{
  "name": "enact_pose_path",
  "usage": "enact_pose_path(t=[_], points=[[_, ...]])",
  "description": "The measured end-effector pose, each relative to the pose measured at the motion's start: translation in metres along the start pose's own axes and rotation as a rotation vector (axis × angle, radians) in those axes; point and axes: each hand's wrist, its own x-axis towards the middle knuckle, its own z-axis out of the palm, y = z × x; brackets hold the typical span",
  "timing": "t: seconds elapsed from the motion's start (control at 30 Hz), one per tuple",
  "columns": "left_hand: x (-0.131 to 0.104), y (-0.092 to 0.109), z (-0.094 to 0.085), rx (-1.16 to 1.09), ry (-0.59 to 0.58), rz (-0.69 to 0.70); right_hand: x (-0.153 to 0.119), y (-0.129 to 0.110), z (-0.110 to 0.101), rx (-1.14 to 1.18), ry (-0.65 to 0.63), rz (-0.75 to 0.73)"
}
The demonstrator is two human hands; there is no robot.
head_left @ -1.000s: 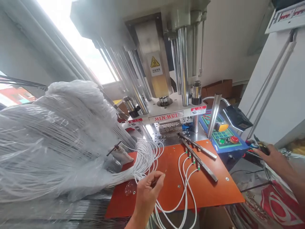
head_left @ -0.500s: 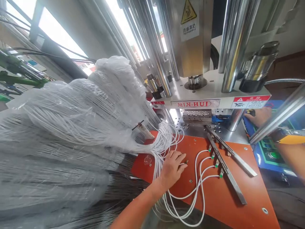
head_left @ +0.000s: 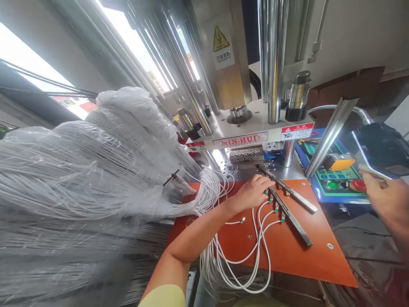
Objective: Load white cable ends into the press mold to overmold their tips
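My left hand (head_left: 254, 192) reaches over the orange mat (head_left: 303, 251), its fingers closed at the upper part of a slotted metal bar (head_left: 295, 226). Several white cables (head_left: 263, 243) run to this bar and end there in green-marked connectors (head_left: 276, 208). A second metal bar (head_left: 302, 200) lies beside it. One loose cable end (head_left: 243, 220) rests on the mat below my left forearm. At the far right my right hand (head_left: 388, 200) has its fingers curled at the edge of a dark, bright-edged object (head_left: 380, 147), whose kind I cannot make out.
A press (head_left: 239, 140) with steel columns stands ahead, a metal mould block (head_left: 246, 155) under its plate. Bundled cables in plastic (head_left: 121, 149) fill the left. A blue control box (head_left: 338, 192) with a red button (head_left: 358, 184) is on the right.
My left hand has moved from the loose cable end to the metal bar. The right hand has moved away from beside the press column to the dark object. The view has swung right.
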Motion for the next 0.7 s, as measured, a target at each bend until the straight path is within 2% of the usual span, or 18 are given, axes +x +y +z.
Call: enact_pose_path(t=[0.03,0.07,0.13,0.17,0.23,0.33,0.47,0.6,0.7], points=[[0.006,-0.005,0.003,0.039,-0.043,0.02,-0.032,-0.004,-0.013,0.107,-0.016,0.018],[0.01,-0.009,0.005,0.078,-0.073,0.038,-0.063,-0.011,-0.022,0.215,-0.142,-0.065],[0.014,-0.013,0.007,0.138,-0.102,0.074,-0.116,-0.035,-0.027,0.267,-0.45,-0.302],[0.014,-0.015,0.006,0.158,-0.108,0.094,-0.135,-0.048,-0.024,0.225,-0.469,-0.397],[0.016,-0.017,0.003,0.178,-0.128,0.147,-0.154,-0.073,-0.008,0.109,-0.471,-0.555],[0.019,-0.022,-0.004,0.174,-0.183,0.249,-0.152,-0.094,0.02,-0.034,-0.411,-0.649],[0.02,-0.034,-0.007,0.209,-0.209,0.329,-0.146,-0.091,0.043,-0.111,-0.314,-0.656],[0.011,-0.045,-0.004,0.254,-0.136,0.29,-0.149,-0.082,0.053,-0.083,-0.288,-0.677],[0.003,-0.054,-0.01,0.247,-0.041,0.216,-0.136,-0.088,0.054,-0.025,-0.249,-0.744]])
